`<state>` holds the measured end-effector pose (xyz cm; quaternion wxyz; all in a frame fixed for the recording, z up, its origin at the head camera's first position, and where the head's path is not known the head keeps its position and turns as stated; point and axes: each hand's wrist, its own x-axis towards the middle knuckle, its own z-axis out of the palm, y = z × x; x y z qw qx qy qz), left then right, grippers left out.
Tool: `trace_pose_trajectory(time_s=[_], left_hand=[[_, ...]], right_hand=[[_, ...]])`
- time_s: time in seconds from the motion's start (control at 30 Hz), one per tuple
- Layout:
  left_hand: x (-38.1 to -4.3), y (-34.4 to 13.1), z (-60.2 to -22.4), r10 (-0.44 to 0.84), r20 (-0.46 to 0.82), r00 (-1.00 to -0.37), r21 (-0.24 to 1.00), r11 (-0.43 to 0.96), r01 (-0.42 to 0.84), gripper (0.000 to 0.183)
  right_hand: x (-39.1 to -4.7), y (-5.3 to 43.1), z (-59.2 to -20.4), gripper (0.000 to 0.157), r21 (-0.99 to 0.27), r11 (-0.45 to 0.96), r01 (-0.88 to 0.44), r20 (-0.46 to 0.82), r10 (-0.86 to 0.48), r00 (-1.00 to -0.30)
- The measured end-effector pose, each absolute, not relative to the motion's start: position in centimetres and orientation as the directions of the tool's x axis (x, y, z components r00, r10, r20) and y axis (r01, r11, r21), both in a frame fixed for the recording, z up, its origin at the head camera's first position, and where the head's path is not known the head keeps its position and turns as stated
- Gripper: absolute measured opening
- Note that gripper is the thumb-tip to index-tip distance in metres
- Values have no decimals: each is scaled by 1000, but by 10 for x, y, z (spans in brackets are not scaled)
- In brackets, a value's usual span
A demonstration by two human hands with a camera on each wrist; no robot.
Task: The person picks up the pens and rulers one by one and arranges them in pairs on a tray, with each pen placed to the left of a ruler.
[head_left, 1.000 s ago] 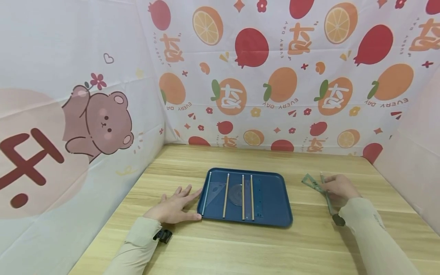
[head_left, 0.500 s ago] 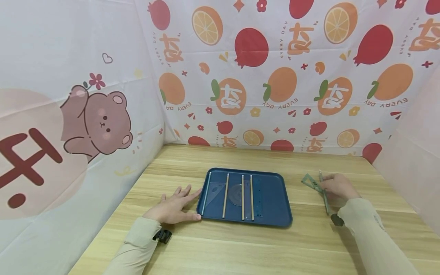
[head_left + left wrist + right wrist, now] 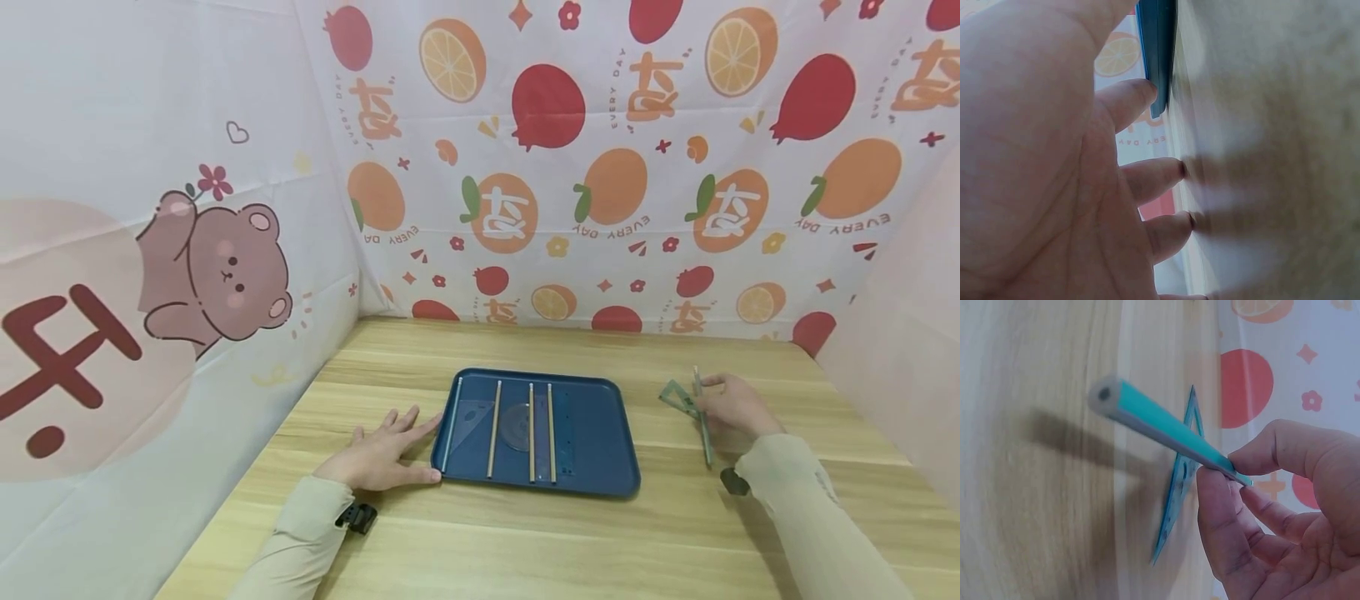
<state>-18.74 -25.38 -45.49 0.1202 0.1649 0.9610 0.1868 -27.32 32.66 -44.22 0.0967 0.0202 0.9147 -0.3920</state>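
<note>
My right hand (image 3: 738, 406) pinches a teal pencil (image 3: 1160, 425) between thumb and fingers, to the right of the tray. In the right wrist view its blunt, unsharpened end points toward the camera, and its shadow falls on the table apart from it. Beneath the pencil lies a green set square (image 3: 1179, 478), partly covered by it in the head view. My left hand (image 3: 378, 454) spreads its fingers at the left edge of the blue tray (image 3: 606, 437). In the left wrist view one finger touches the tray's side, and other fingertips rest on the table.
On the tray lie another teal pencil (image 3: 452, 429), several plain wooden pencils (image 3: 494, 433), a clear set square (image 3: 467, 421), a round-edged protractor (image 3: 514, 427) and a blue ruler (image 3: 567, 433). Fabric walls (image 3: 465, 150) stand behind and beside the wooden table (image 3: 495, 550).
My right hand has raised the teal pencil slightly and shifted it a little to the left. The left hand stays at the tray's edge.
</note>
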Motion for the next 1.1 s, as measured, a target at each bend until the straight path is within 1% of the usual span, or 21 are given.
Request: trace_pose_trajectory(time_s=[0.33,0.57,0.77,1.1], left_hand=[[-187,-252,-453,359,-172,-917,396,878,269,95],[-186,-252,-453,365,-170,-916,399,875,275,95],[-184,-253,-454,365,-166,-916,397,875,277,95],[-183,-253,-455,364,-156,-918,410,869,276,96]], right_hand=[[-269,313,-433,69,-717,694,57,-155,-79,-985],[-265,298,-426,72,-767,638,67,-157,-86,-984],[-260,291,-430,74,-799,601,36,-128,-111,-986],[-255,278,-431,73,-826,564,-17,-86,-155,-984]])
